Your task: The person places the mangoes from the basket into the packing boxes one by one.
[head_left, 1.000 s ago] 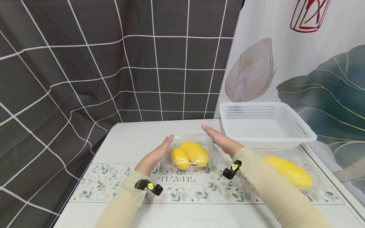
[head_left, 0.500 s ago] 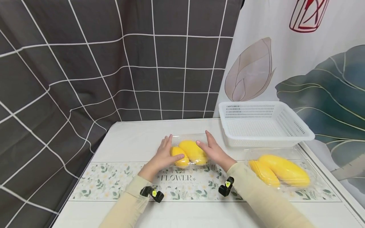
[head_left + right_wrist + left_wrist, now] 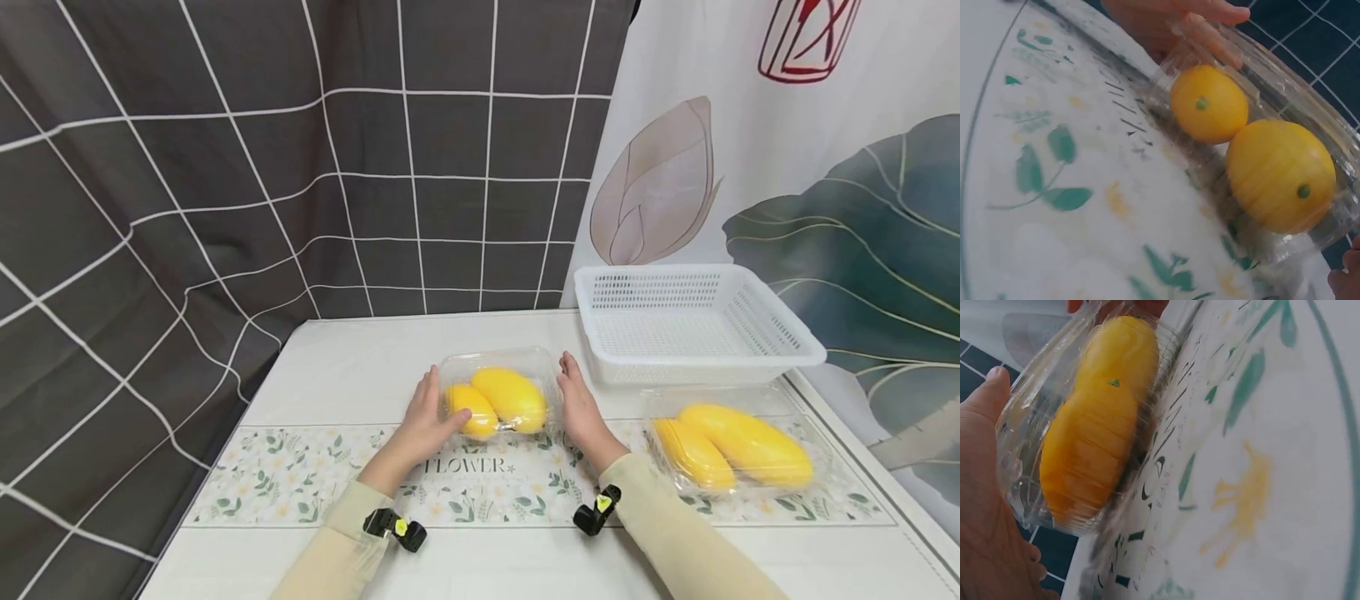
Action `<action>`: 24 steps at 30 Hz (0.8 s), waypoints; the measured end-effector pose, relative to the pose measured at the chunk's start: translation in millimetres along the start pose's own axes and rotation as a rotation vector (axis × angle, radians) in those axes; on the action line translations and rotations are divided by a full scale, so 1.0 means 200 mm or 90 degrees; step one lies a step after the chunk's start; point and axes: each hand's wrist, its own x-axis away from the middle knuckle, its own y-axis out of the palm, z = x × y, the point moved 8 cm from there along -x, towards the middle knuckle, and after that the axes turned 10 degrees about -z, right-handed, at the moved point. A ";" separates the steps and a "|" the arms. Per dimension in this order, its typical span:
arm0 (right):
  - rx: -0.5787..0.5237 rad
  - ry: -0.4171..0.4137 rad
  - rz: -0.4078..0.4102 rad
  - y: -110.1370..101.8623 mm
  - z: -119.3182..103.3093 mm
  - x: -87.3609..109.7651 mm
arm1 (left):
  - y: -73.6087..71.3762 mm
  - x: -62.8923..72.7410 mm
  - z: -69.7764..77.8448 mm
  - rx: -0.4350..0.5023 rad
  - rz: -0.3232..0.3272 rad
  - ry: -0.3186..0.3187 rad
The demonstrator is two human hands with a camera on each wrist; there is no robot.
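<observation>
A clear plastic box (image 3: 487, 357) stands near the middle of the table with two yellow mangoes (image 3: 510, 402) inside. My left hand (image 3: 416, 425) lies along its left side, fingers extended and the thumb reaching over the near left corner. On the opposite side, my right hand (image 3: 583, 417) is held upright with its fingers straight, close against the box wall. In the left wrist view, the left thumb (image 3: 994, 394) lies beside the transparent wall. The right wrist view shows the ends of both mangoes (image 3: 1282, 178) through the plastic, with only a little of the right hand (image 3: 1347, 272) at the edge.
A second clear box (image 3: 783, 400) with yellow mangoes (image 3: 750, 446) sits on the right of the table. Behind it stands a white perforated basket (image 3: 712, 367). A floral band (image 3: 292, 475) crosses the white table (image 3: 360, 354); a dark checked curtain (image 3: 442, 208) hangs behind.
Half a second ago both hands had their thumbs over the box top; now the right hand has drawn back to the right side. The box has shifted slightly away from me.
</observation>
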 end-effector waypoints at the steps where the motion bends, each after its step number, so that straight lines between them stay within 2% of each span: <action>1: -0.006 -0.004 -0.002 0.00 0.01 0.01 | 0.00 0.01 -0.01 0.001 0.003 0.003; 6: 0.014 0.030 -0.001 0.02 0.10 0.09 | 0.03 0.05 -0.05 -0.006 -0.014 -0.002; 11: 0.136 0.052 0.036 0.02 0.15 0.16 | 0.06 0.07 -0.09 -0.022 -0.046 -0.027; 14: 0.220 0.033 0.054 0.01 0.14 0.18 | 0.09 0.08 -0.09 -0.034 -0.059 -0.053; 17: 0.271 0.019 0.064 0.02 0.13 0.18 | 0.12 0.08 -0.08 -0.022 -0.069 -0.082; 19: 0.288 0.011 0.072 0.02 0.12 0.18 | 0.14 0.08 -0.07 -0.009 -0.075 -0.097; 24: 0.293 0.019 0.075 0.05 0.13 0.14 | 0.14 0.05 -0.06 0.033 -0.065 -0.107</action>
